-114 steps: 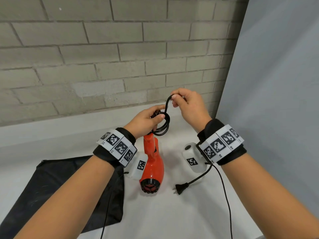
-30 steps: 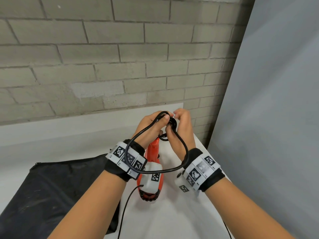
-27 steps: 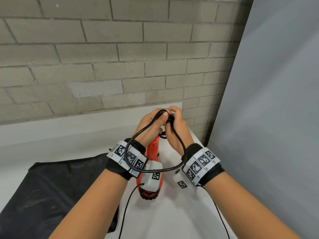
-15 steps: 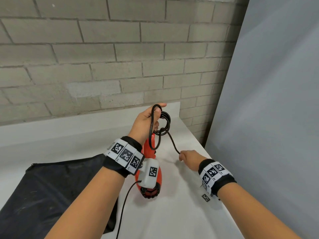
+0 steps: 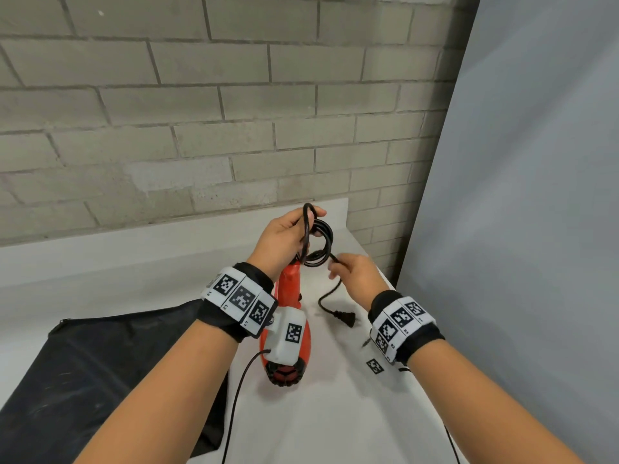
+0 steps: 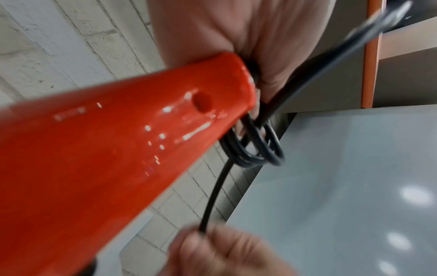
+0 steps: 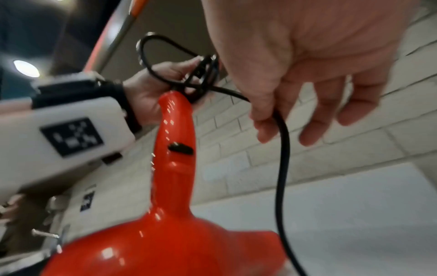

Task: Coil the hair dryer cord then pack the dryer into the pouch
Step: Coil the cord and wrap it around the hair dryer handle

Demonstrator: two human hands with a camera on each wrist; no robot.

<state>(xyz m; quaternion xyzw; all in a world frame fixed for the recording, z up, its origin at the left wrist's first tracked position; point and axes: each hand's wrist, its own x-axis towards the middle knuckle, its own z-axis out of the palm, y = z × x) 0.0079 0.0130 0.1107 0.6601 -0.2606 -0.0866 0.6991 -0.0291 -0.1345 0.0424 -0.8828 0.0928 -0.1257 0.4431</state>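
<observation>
Raised cord [image 5: 336, 285]; only head view shows pouch [image 5: 100, 370].

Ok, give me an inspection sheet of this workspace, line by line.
Surface: white table.
Job's things: red hair dryer hanging nozzle down; black pouch flat on the table's left.
Clutter: nothing seen.
Hands: left hand grips the coiled cord at the dryer handle; right hand pinches the loose cord.
Cables: plug uncoiled beside the dryer; thin wrist-camera wires.
Surroundings: grey brick wall, grey panel on the right.
</observation>
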